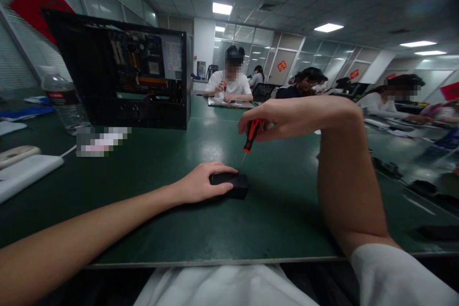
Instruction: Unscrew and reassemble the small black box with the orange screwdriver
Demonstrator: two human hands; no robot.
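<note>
A small black rectangular box-like part (pixel 241 187) lies on the green tabletop (pixel 215 234) in front of me. My left hand (pixel 206 181) grips it from the left, thumb along the near side and fingers over the far side. Above it, my right hand (pixel 263 119) is wrapped round the red and black handle of a screwdriver (pixel 253 135). The screwdriver slants down, and its thin shaft ends at the top of the black part. Whether the tip sits in a screw is too small to tell.
An open black computer case (pixel 150 112) stands at the back left, circuit board showing. Beside it are a plastic bottle (pixel 64 100) and a white power strip (pixel 32 177). Across the table a person in white (pixel 233 83) works; others sit at the right. Dark parts (pixel 423 186) lie far right.
</note>
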